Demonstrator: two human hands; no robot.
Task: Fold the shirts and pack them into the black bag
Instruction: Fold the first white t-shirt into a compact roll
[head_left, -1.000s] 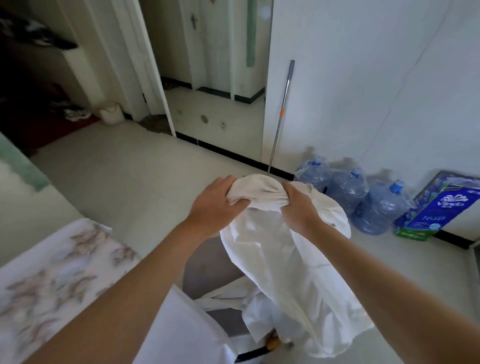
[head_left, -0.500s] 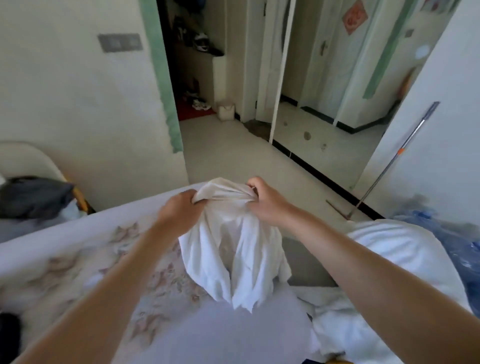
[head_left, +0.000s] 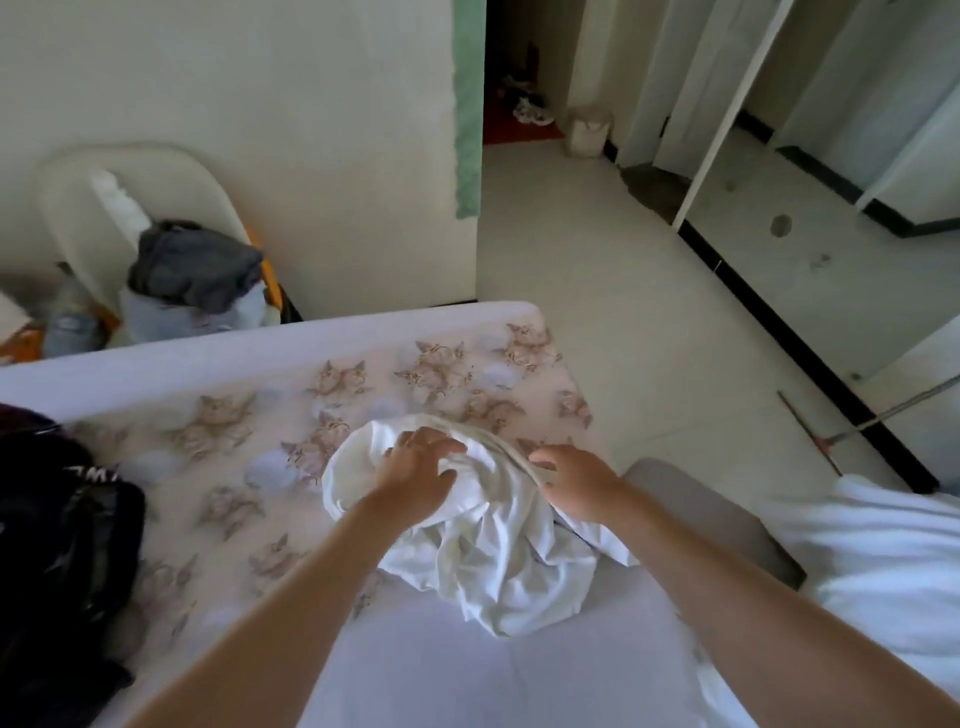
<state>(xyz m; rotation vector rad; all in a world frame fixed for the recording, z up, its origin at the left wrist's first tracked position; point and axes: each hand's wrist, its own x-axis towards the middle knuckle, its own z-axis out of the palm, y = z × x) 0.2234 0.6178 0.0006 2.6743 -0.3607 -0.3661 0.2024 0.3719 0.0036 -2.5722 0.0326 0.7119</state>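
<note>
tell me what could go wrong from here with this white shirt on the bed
1. The crumpled white cloth shirt lies bunched, with the left hand and right hand on it; folded like this it would likely crease.
2. It sits near the corner of the floral-printed mattress, so a sleeve could slip off the edge.
</note>
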